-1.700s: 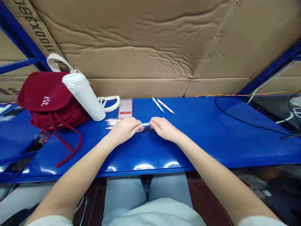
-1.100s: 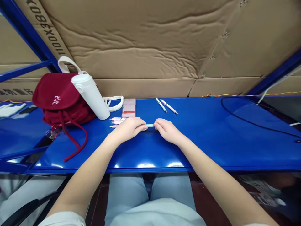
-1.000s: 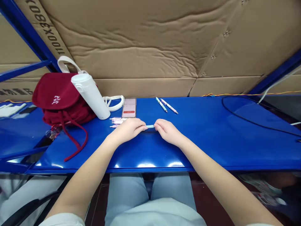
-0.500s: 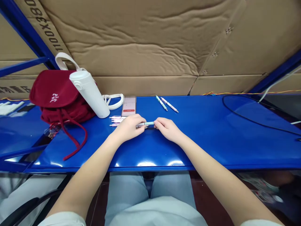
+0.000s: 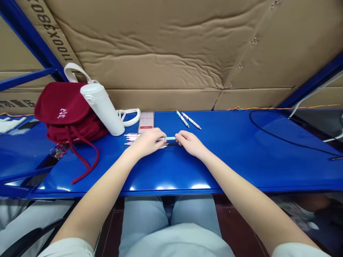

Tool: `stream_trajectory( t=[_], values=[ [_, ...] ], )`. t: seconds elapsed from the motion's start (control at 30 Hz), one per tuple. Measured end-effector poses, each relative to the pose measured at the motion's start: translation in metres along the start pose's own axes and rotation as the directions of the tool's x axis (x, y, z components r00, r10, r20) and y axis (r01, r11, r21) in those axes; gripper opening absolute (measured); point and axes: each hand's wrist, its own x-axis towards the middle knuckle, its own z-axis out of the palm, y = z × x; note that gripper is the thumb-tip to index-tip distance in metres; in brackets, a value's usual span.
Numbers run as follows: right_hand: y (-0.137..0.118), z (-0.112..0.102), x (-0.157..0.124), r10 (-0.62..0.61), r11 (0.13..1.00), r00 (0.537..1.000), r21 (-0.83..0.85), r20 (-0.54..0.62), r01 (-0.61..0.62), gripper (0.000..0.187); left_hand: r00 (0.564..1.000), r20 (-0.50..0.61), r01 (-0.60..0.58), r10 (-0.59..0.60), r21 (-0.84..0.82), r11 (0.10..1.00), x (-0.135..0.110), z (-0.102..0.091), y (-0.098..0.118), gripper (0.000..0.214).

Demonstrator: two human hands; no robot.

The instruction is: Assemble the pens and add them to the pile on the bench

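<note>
A light blue pen (image 5: 169,138) is held level just above the blue table (image 5: 235,157), between both hands. My left hand (image 5: 146,142) pinches its left end with curled fingers. My right hand (image 5: 189,142) grips its right end, fingers closed. Under and left of my left hand lies a bunch of pink and white pens (image 5: 132,137). Two more pens (image 5: 187,120), one green and one pink, lie side by side farther back.
A phone (image 5: 146,121) lies behind my left hand. A white bottle (image 5: 102,108) leans by a dark red bag (image 5: 66,114) at the left. White headphones (image 5: 130,116) sit beside the bottle. A black cable (image 5: 281,137) loops over the table's right part. Cardboard (image 5: 171,53) forms the back wall.
Both hands have stayed on the blue pen at the same spot; the fingers shifted slightly along it. The view wobbled a little. The phone screen now shows a different display.
</note>
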Motion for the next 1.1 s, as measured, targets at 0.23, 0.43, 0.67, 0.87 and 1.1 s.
stream_trajectory(
  t=[0.23, 0.43, 0.67, 0.87, 1.1],
  values=[
    [-0.036, -0.036, 0.042, 0.015, 1.0, 0.999, -0.009, -0.029, -0.015, 0.029, 1.0, 0.006, 0.004, -0.005, 0.127, 0.992, 0.047, -0.054, -0.001, 0.02],
    [-0.041, -0.039, 0.055, -0.074, 0.971, 0.996, 0.222, -0.055, 0.084, 0.028, 0.998, -0.03, 0.049, -0.047, 0.083, 0.995, 0.057, -0.072, -0.003, 0.017],
    [-0.014, -0.025, 0.054, -0.097, 0.983, 0.995, 0.154, -0.027, 0.1, 0.023, 1.0, -0.017, 0.02, -0.018, 0.107, 0.994, 0.048, -0.046, -0.016, 0.019],
    [-0.017, -0.023, 0.026, -0.016, 0.975, 1.0, 0.221, 0.003, 0.015, 0.026, 0.999, 0.009, 0.044, -0.047, 0.219, 0.975, 0.022, -0.032, 0.001, 0.025],
    [-0.02, -0.005, -0.047, 0.242, 0.91, 0.967, 0.33, 0.074, -0.253, 0.028, 0.995, -0.015, 0.099, -0.099, 0.007, 0.995, -0.033, -0.012, 0.042, 0.026]
  ],
)
